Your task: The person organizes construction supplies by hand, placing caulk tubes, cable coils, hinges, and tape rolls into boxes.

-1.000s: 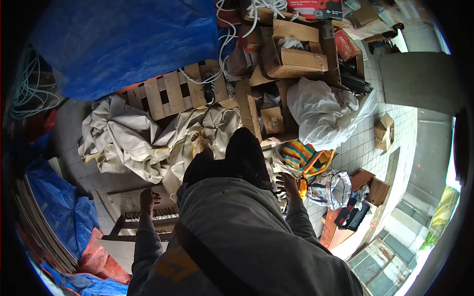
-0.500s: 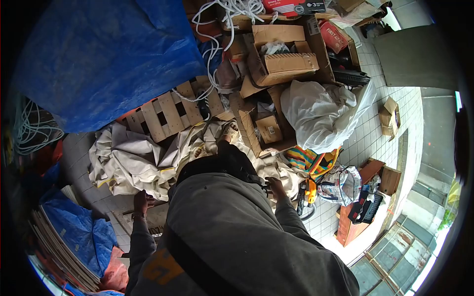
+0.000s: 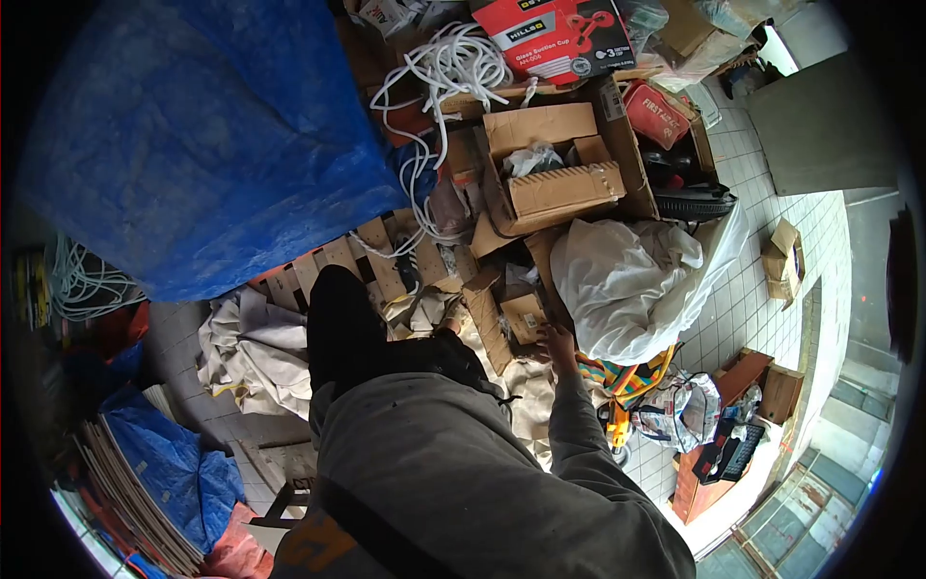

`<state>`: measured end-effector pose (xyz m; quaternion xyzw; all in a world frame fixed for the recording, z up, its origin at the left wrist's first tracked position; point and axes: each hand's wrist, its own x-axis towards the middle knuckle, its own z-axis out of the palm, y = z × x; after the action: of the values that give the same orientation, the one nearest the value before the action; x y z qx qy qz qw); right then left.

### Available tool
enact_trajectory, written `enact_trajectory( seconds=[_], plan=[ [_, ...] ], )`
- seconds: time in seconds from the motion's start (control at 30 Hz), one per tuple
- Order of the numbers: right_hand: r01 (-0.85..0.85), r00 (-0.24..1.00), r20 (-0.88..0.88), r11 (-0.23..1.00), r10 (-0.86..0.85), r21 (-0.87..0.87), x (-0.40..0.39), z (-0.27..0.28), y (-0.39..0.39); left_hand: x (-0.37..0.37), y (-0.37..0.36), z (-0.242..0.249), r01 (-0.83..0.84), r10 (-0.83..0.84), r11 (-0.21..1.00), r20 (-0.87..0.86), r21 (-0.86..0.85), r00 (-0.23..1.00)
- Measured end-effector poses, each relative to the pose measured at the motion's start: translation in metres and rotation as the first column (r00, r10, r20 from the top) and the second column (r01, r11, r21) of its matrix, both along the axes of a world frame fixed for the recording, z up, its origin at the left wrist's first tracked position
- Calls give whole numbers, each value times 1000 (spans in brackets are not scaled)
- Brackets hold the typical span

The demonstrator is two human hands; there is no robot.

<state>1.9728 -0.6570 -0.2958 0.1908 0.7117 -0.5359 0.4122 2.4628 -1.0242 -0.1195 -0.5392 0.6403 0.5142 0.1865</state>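
My right hand [image 3: 557, 348] reaches forward with fingers stretched out and nothing visible in them. It is right at the near edge of an open cardboard box [image 3: 489, 323], which has a smaller brown carton [image 3: 524, 317] inside. Just beyond my fingers a white plastic sheet [image 3: 617, 280] lies bunched up. Cream canvas cloth [image 3: 256, 347] spreads over the floor around my feet, partly hidden by my raised leg [image 3: 340, 323]. My left hand is out of sight behind my body.
A blue tarp [image 3: 212, 145] covers a large stack on a wooden pallet [image 3: 381, 236]. White rope [image 3: 453, 68] hangs over the clutter ahead. Rightward are a striped bag [image 3: 627, 376], an orange-yellow tool [image 3: 617, 425] and a black tray [image 3: 728, 452]. Tarp-draped boards [image 3: 130, 482] stand at left.
My right hand has moved forward from beside my body to the box edge. My left hand has gone out of view, and one leg has come up over the canvas.
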Motion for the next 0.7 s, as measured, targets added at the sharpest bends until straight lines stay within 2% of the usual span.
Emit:
enact_trajectory(
  seconds=[0.07,0.1,0.13,0.17,0.2,0.23,0.27,0.3,0.33,0.4,0.43,0.47,0.53,0.57,0.6,0.63,0.67,0.7],
  plan=[
    [-164,968,-171,978,184,128,-10,1,-28,8,-9,-3,20,-19,999,15,-46,1000],
    [-201,938,-263,972,226,120,-16,0,-46,11,-17,-3,35,-34,997,25,-68,999],
    [-197,941,-257,974,219,109,-25,-10,-59,14,-28,-4,56,-53,995,35,-88,998],
    [-323,742,-526,909,415,263,-38,-25,-72,15,-38,-4,73,-69,991,45,-108,997],
    [-374,433,-694,815,576,442,-51,-21,-94,16,-47,-3,90,-84,988,55,-124,995],
    [-352,522,-653,836,549,422,-66,-12,-118,17,-59,-1,114,-105,984,69,-136,992],
    [-315,610,-606,858,511,407,-83,21,-151,10,-76,2,150,-140,978,80,-144,987],
    [-289,535,-662,850,525,440,-102,33,-176,-14,-99,4,-245,240,969,149,19,959],
    [-256,452,-709,840,541,477,-123,43,-199,-45,-120,12,-196,196,981,132,-10,972],
    [-178,399,-751,848,526,500,-156,67,-239,-99,-151,13,-123,125,992,137,-18,983],
    [-174,385,-733,824,562,540,-179,64,-254,-83,-169,-29,216,-227,970,-102,-108,968],
    [-176,372,-709,796,599,579,-198,58,-265,-145,-161,2,207,-210,972,-14,-110,978],
    [-209,328,-665,737,672,642,-226,56,-275,-162,-156,-22,325,-321,876,71,-357,944],
    [-229,357,-578,668,734,707,-230,62,-278,-175,-152,-19,335,-331,877,72,-345,941],
    [-227,367,-567,662,738,714,-230,60,-273,-190,-149,-8,358,-309,874,191,-330,932],
    [-248,355,-506,601,786,760,-231,58,-267,-199,-149,-3,378,-284,870,305,-317,909],
    [-269,341,-443,537,829,799,-232,59,-262,-191,-152,-11,385,-294,869,304,-309,906],
    [-255,271,-455,519,848,816,-231,69,-258,-177,-154,-21,367,-315,831,192,-418,930]
  ],
)
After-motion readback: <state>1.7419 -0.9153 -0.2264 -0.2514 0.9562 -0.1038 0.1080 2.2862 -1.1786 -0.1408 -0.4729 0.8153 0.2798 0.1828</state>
